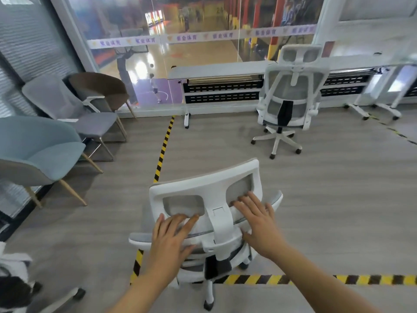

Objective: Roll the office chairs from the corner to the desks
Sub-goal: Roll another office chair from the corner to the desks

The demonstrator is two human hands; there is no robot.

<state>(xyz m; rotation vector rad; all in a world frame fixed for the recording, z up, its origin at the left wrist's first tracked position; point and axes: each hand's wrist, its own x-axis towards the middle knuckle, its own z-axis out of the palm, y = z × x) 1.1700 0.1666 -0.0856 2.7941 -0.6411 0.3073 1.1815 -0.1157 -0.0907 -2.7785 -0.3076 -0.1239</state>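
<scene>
The near office chair (pixel 204 213) is seen from behind, directly ahead of and below the person, standing over the striped floor tape (pixel 163 145). Both hands are laid flat on its back, just under the headrest (pixel 203 184). The left hand (pixel 171 236) is placed left of the centre post, the right hand (pixel 257 222) to the right of it. On both hands the fingers are spread and nearly straight; the frame is pressed, and nothing is enclosed in either grip. The two hands appear about equally near the chair.

The worktop (pixel 216 70) lies ahead along the glass wall, and a second office chair (pixel 291 96) is already parked against it to the right. The free stretch of worktop is ahead and slightly left of that parked chair. A straight forward push is therefore judged sufficient, with the load shared evenly so the chair does not swing.
</scene>
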